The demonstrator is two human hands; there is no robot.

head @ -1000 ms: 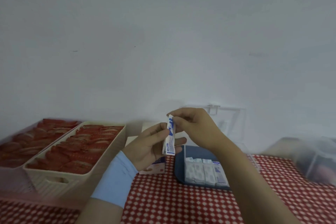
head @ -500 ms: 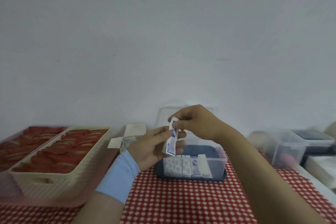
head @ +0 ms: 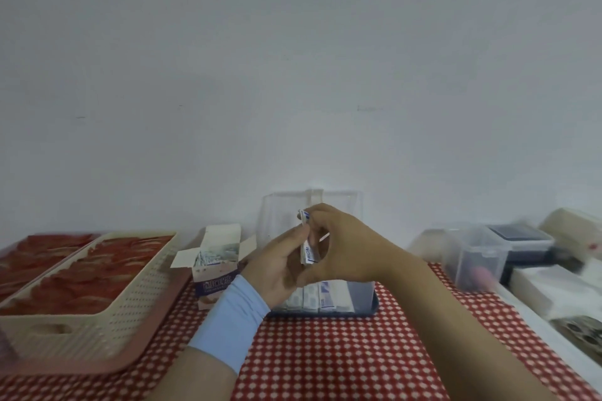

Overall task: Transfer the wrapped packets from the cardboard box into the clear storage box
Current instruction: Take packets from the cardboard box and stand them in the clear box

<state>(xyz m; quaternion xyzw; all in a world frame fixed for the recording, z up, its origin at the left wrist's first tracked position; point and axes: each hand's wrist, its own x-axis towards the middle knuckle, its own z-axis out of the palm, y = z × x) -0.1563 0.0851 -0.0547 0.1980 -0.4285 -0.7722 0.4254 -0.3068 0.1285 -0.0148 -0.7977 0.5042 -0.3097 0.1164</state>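
Head view, largest first. Red-checked tablecloth [head: 325, 352]. Cream basket [head: 107, 312], near left. Clear storage box [head: 361, 296], centre, behind the hands, with a row of packets [head: 321, 298] inside. Cardboard box [head: 213, 280], flaps open, just left of it. Left hand [head: 277, 267] and right hand [head: 345, 247], fingers curled, both pinch one wrapped packet [head: 308, 251], held upright between them in front of the storage box.

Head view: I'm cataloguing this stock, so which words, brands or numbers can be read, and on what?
On the cardboard box: blue characters across its front, too blurred to read.
On the wrapped packet, pinched between the left hand and the right hand: blue print, too blurred to read.
On the packets in the clear storage box: blue marks, too small to read.
No text is legible anywhere.
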